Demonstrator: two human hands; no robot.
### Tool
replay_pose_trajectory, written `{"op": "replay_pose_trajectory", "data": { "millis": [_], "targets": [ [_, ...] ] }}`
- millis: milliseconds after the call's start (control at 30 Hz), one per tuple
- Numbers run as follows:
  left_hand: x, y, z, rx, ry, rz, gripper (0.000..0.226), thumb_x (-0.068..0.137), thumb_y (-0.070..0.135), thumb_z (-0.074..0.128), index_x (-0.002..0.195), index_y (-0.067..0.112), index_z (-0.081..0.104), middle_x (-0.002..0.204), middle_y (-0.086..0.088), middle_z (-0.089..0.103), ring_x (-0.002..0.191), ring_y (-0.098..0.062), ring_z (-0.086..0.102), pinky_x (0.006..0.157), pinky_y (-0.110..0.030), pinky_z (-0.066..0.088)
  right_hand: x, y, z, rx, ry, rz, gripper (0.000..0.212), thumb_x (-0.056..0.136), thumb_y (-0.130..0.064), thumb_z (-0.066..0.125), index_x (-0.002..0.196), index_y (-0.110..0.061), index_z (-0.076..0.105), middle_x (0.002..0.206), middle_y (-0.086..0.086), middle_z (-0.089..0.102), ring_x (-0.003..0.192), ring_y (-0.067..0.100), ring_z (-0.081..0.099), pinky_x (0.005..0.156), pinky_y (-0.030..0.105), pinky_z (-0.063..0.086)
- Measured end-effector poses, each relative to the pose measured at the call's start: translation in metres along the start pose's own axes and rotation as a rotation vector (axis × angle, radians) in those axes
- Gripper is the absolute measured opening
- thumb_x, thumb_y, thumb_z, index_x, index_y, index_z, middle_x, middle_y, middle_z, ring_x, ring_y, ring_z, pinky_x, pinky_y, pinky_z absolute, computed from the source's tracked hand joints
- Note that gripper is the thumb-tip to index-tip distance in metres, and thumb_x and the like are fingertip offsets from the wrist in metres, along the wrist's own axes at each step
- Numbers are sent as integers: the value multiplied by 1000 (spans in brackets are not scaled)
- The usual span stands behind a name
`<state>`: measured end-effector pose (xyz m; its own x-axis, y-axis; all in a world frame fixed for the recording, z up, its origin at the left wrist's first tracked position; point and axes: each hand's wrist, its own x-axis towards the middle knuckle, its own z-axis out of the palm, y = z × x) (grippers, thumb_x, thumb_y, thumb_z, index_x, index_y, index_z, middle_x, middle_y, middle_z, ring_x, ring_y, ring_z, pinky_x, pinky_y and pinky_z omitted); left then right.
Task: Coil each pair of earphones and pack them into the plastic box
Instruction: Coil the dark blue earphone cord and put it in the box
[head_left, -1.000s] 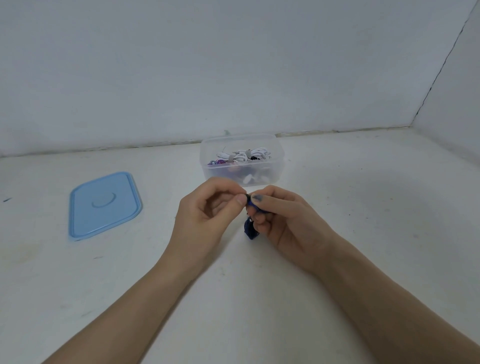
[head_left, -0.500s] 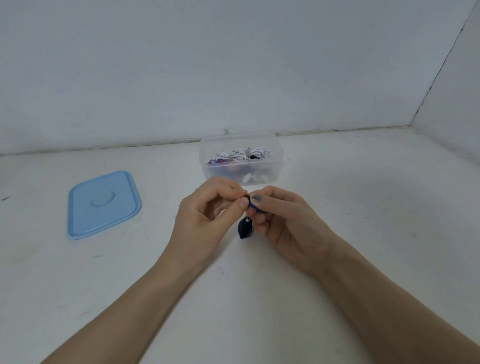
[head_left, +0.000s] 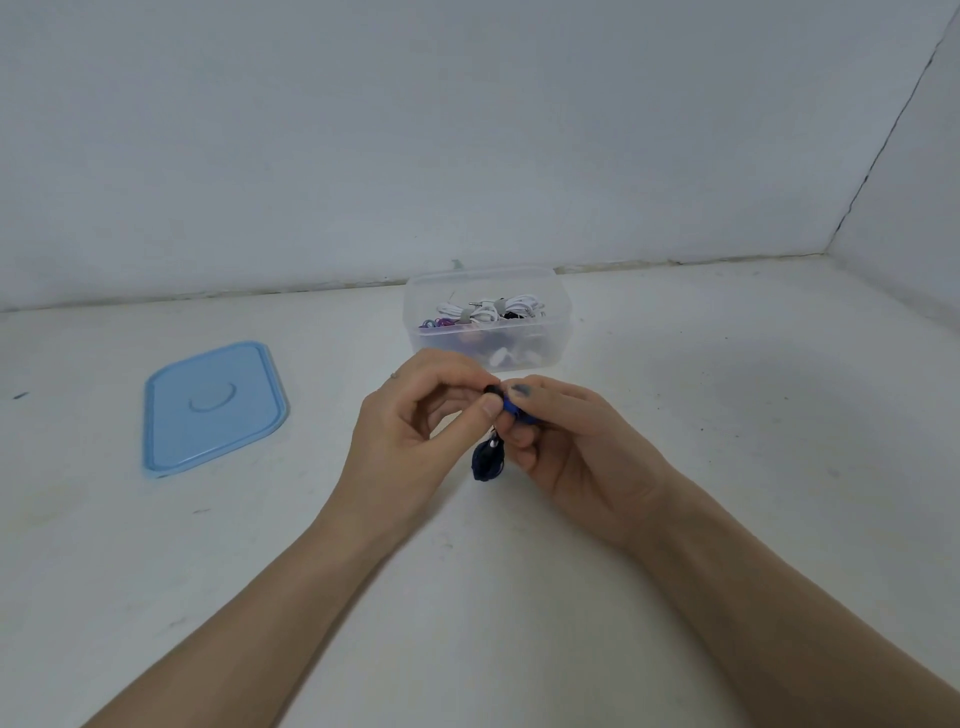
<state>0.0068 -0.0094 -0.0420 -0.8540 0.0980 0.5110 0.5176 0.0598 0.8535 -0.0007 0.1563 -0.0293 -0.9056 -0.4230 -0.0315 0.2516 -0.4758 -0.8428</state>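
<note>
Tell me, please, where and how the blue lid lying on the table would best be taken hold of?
Grip the blue lid by its right long edge, coming from the right, thumb on top and fingers under the rim: it lies flat, is thin, and that edge is nearest the left hand.

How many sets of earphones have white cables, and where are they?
At least 2: two bundled white earphone coils lie side by side on top inside the clear plastic box. More may be hidden beneath them.
</note>
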Motion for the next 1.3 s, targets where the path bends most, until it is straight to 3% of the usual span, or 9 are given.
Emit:
{"op": "replay_pose_trajectory", "data": {
  "millis": [233,433,667,800,900,967,1100,1167,1300],
  "targets": [
    [1,1,0,158,8,73,14,89,2,66,100,11,69,99,-3,68,93,-17,71,86,-21,53,2,-1,-2,11,27,29,16,89,-13,60,86,-6,74,73,5,63,57,10,54,62,22,46],
    [2,-4,-2,248,26,102,10,91,-2,67,93,7,71,95,-4,69,92,-19,69,83,-20,53,2,-1,-2,-43,31,17,19,96,-9,52,91,-2,69,74,8,62,58,11,53,59,21,46],
    [0,-10,-6,81,-37,-37,11,90,-9,68,86,1,66,99,-15,66,89,-27,70,86,-27,54,4,0,-5,-97,63,5,17,96,-3,51,91,5,66,71,11,61,56,13,53,54,21,47],
    [-1,-8,-6,99,-16,-74,5,92,-1,66,91,4,65,97,-6,69,84,-23,72,83,-29,54,6,5,-4,-137,70,-35,25,98,-2,46,92,3,70,74,12,64,57,14,55,55,23,47],
    [0,-6,-7,177,32,-136,17,92,-8,61,91,8,64,89,1,74,84,-18,74,82,-23,54,7,9,-2,-238,89,-72,29,99,-2,46,97,-1,74,75,15,62,58,17,54,56,26,45],
    [0,-7,-8,233,86,-182,19,89,-8,61,87,11,64,86,1,75,85,-16,74,80,-21,54,8,11,-1,-275,119,-89,28,100,-3,47,101,-4,75,72,15,62,56,19,57,56,26,47],
    [-1,-8,-9,307,136,-245,16,86,-2,66,83,13,65,76,3,70,77,-15,69,70,-20,50,8,15,-4,-329,205,-140,26,99,-3,48,107,-9,72,90,9,73,55,22,58,55,30,46],
    [-2,-7,-8,319,119,-254,15,87,-2,65,84,13,64,76,6,69,73,-12,66,68,-13,47,5,16,-4,-422,260,-190,29,96,-2,48,106,-13,73,93,8,73,54,24,55,54,32,44],
    [-3,-4,-5,358,19,-255,22,90,0,58,93,21,65,86,13,69,74,-16,69,71,-18,48,-2,12,-4,-647,401,-247,31,91,1,48,101,-19,70,96,-2,70,46,13,49,49,22,41]
  ]
}}
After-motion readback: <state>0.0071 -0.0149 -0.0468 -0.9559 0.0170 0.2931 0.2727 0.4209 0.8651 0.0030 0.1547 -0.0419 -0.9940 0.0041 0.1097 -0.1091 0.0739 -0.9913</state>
